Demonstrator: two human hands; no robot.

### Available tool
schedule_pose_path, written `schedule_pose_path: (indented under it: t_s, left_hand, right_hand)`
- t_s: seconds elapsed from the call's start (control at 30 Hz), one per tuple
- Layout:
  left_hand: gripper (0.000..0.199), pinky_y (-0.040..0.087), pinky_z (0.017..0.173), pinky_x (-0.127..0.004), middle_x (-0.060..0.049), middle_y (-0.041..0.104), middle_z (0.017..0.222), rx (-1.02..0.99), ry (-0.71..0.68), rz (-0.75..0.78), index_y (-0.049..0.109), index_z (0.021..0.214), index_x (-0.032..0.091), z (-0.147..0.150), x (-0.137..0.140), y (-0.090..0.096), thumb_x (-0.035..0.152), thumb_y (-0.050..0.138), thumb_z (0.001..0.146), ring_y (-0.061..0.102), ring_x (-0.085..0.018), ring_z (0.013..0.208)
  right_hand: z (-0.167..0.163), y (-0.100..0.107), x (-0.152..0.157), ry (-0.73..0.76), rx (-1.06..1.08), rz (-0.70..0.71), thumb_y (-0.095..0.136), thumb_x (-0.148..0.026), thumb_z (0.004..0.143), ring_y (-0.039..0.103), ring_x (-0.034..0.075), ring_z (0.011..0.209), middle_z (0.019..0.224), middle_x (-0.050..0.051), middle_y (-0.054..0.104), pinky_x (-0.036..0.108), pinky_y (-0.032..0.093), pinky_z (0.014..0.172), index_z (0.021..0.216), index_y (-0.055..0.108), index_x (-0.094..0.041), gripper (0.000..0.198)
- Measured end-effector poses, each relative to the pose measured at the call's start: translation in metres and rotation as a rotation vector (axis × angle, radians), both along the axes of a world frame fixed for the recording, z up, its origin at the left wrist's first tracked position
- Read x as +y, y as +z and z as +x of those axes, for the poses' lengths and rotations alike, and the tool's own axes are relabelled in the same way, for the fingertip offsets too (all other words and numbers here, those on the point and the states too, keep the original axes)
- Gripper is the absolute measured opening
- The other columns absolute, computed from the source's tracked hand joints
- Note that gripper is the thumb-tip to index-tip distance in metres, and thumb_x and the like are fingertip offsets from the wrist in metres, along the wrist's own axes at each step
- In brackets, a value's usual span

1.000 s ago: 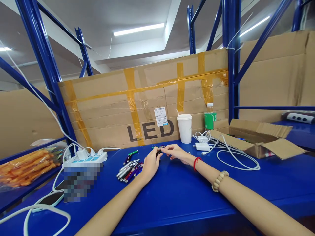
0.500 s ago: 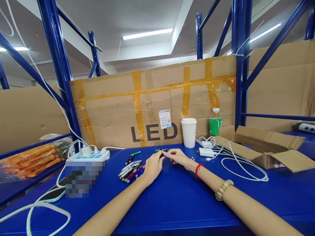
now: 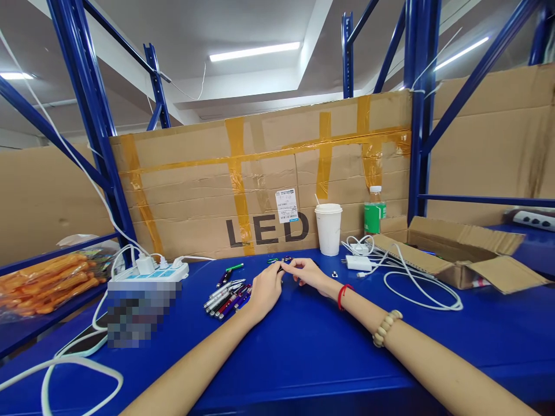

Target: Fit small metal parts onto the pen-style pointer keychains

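My left hand (image 3: 267, 289) and my right hand (image 3: 307, 273) meet at the fingertips above the middle of the blue table. The fingers of both are closed in a pinch. A small dark thing (image 3: 281, 268) shows between them, mostly covered by the fingers and too small to name. Left of my left hand lies a pile of metallic pens (image 3: 226, 299) in silver, black, red and purple. A green pen part (image 3: 235, 267) rests behind the pile. Small coloured parts (image 3: 286, 259) lie just beyond my fingertips. To the right of my right hand sits a tiny silvery piece (image 3: 334, 274).
A white cup (image 3: 328, 230) and a green-labelled bottle (image 3: 374, 216) stand at the back. White cables with a charger (image 3: 359, 263) and an opened cardboard box (image 3: 466, 266) lie right. At left are a power strip (image 3: 150, 276), a phone (image 3: 82, 342) and bagged orange items (image 3: 47, 283).
The whole view has shifted slightly, so everything sits a little further left and higher. Both hands stay pinched together at the same place over the table.
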State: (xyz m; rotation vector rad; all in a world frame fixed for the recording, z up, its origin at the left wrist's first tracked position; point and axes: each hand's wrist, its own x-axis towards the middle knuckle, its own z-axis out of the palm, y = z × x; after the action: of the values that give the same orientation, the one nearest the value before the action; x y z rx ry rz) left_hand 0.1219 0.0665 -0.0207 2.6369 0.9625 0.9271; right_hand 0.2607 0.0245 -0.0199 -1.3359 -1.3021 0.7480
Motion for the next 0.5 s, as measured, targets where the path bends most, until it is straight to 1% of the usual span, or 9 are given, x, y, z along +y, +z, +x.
schedule_pose_path:
  t_s: [0.1, 0.17, 0.3, 0.37, 0.43, 0.5]
  left_hand:
    - [0.027, 0.042, 0.070, -0.022, 0.000, 0.062, 0.098, 0.004, 0.015, -0.021, 0.050, 0.096, 0.026, -0.0005, -0.0014, 0.0011, 0.030, 0.025, 0.087, 0.059, -0.014, 0.090]
    - [0.028, 0.042, 0.068, -0.022, 0.000, 0.063, 0.097, 0.009, 0.024, -0.031, 0.049, 0.097, 0.026, -0.0011, -0.0027, 0.0021, 0.032, 0.023, 0.087, 0.060, -0.015, 0.089]
    - [0.031, 0.042, 0.069, -0.022, -0.001, 0.063, 0.100, 0.014, 0.045, -0.042, 0.047, 0.103, 0.028, -0.0019, -0.0046, 0.0040, 0.035, 0.022, 0.088, 0.060, -0.016, 0.093]
    - [0.031, 0.043, 0.071, -0.023, -0.001, 0.063, 0.103, 0.013, 0.049, -0.047, 0.047, 0.106, 0.029, -0.0021, -0.0053, 0.0047, 0.036, 0.022, 0.088, 0.060, -0.016, 0.094]
    - [0.032, 0.043, 0.071, -0.023, -0.001, 0.063, 0.104, 0.011, 0.050, -0.054, 0.047, 0.106, 0.029, -0.0021, -0.0059, 0.0053, 0.036, 0.022, 0.088, 0.060, -0.017, 0.094]
    - [0.033, 0.042, 0.072, -0.024, 0.000, 0.063, 0.104, 0.007, 0.050, -0.062, 0.048, 0.105, 0.030, -0.0021, -0.0064, 0.0057, 0.037, 0.020, 0.088, 0.060, -0.017, 0.095]
  right_hand:
    - [-0.0020, -0.0005, 0.0012, 0.009, 0.004, 0.029, 0.063, -0.060, 0.061, 0.040, 0.004, 0.048, 0.055, -0.003, 0.044, 0.015, 0.034, 0.041, 0.066, 0.053, -0.012, 0.050]
    - [-0.0024, -0.0007, 0.0020, 0.016, 0.013, 0.051, 0.064, -0.058, 0.061, 0.041, 0.005, 0.049, 0.060, -0.002, 0.048, 0.015, 0.034, 0.040, 0.071, 0.055, -0.012, 0.047]
    - [0.0000, -0.0008, 0.0033, 0.016, 0.034, 0.094, 0.067, -0.049, 0.063, 0.046, 0.006, 0.053, 0.075, 0.002, 0.056, 0.014, 0.034, 0.038, 0.093, 0.061, -0.014, 0.046]
    - [0.0021, -0.0008, 0.0034, 0.028, 0.030, 0.111, 0.067, -0.043, 0.066, 0.047, 0.006, 0.054, 0.081, 0.005, 0.059, 0.014, 0.034, 0.038, 0.100, 0.062, -0.014, 0.046]
    - [0.0040, -0.0008, 0.0032, 0.039, 0.021, 0.126, 0.066, -0.040, 0.067, 0.048, 0.005, 0.054, 0.088, 0.007, 0.062, 0.014, 0.034, 0.039, 0.099, 0.064, -0.013, 0.041]
    - [0.0055, -0.0011, 0.0031, 0.039, 0.013, 0.130, 0.066, -0.038, 0.068, 0.047, 0.004, 0.053, 0.094, 0.008, 0.062, 0.014, 0.034, 0.040, 0.094, 0.066, -0.012, 0.037]
